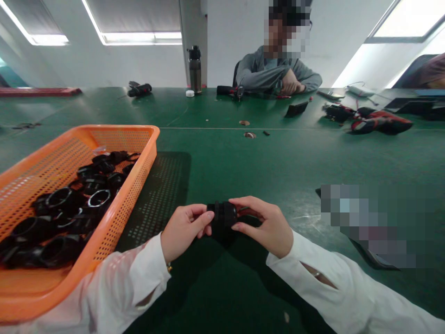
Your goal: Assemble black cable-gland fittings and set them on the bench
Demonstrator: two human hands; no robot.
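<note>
Between my two hands is a black ribbed cylindrical part (pixel 222 214), held lengthwise just above the green table (pixel 215 171). My left hand (pixel 186 227) pinches its left end between thumb and fingers. Around the right end curl the thumb and fingers of my right hand (pixel 266 222). The part's exact kind is too dark to make out. To my left stands an orange perforated basket (pixel 139 185) with several black plastic parts (pixel 93 181) in it, some of them ring-shaped.
A blurred-out flat object (pixel 365 227) lies on the right. Across the table sits a person (pixel 278 69) with folded arms. A dark bottle (pixel 195 69), a black-and-red bundle (pixel 378 121), a small black device (pixel 139 89) and table holes (pixel 249 135) are farther off.
</note>
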